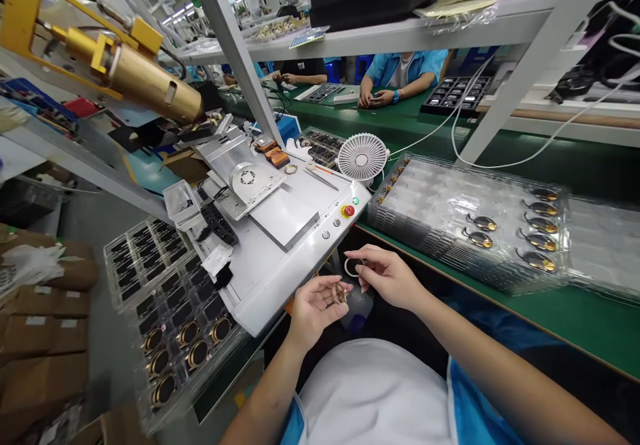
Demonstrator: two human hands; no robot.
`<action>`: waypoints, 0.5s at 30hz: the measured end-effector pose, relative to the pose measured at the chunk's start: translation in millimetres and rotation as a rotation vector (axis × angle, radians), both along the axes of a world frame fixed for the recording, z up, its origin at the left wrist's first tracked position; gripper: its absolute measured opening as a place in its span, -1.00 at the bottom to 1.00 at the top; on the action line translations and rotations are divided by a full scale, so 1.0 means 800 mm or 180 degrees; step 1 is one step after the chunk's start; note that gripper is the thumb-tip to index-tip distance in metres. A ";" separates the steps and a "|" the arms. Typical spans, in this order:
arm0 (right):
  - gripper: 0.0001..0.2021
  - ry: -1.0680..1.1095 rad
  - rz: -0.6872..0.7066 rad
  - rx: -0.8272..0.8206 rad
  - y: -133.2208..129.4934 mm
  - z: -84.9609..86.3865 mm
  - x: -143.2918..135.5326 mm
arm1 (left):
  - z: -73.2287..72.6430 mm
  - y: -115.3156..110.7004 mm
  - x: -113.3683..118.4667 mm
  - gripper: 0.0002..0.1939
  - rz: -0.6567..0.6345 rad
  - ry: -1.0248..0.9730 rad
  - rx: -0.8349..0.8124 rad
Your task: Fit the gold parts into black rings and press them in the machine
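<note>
My left hand (pixel 315 308) is closed on a small gold-coloured metal ring (pixel 339 293), its fingers curled around the edge. Just to its right, my right hand (pixel 390 276) pinches a thin pale ring (pixel 347 269) with a dark centre between thumb and fingertips. Both rings are held apart, above my lap and in front of the machine's near edge. Whether the dark centre is part of the pale ring or only background, I cannot tell.
A white machine bed (pixel 260 278) with a red stop button (pixel 349 211) stands ahead. Gold-rimmed round parts sit in a clear tray (pixel 183 391) at left. Stacked clear trays (pixel 450 258) lie on the green bench at right. A small fan (pixel 363 158) and tweezers (pixel 321 179) are near. Co-workers sit opposite.
</note>
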State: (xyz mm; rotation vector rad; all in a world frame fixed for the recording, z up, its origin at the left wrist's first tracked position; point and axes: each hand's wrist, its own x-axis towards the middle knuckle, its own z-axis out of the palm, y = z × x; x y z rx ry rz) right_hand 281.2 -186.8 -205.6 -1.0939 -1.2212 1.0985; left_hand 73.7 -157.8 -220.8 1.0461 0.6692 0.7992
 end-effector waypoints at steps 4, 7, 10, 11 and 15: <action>-0.84 -0.0012 0.0059 -0.0027 0.001 -0.005 -0.005 | -0.012 0.000 -0.015 -0.53 0.0193 -0.0236 -0.0170; -0.91 -0.0118 0.0149 0.0000 0.001 -0.005 -0.010 | -0.010 0.000 -0.019 -0.38 -0.0154 -0.0302 -0.0209; -0.88 -0.0474 0.0247 0.0195 0.002 -0.003 -0.013 | -0.009 -0.001 -0.021 -0.23 -0.0604 -0.0365 -0.0273; -0.87 -0.0614 0.0278 0.0292 0.002 -0.001 -0.014 | -0.009 -0.001 -0.022 -0.21 -0.0672 -0.0372 -0.0286; -0.86 -0.0808 0.0254 0.0588 0.017 0.007 -0.012 | -0.012 0.004 -0.028 -0.13 -0.0459 -0.0354 -0.0245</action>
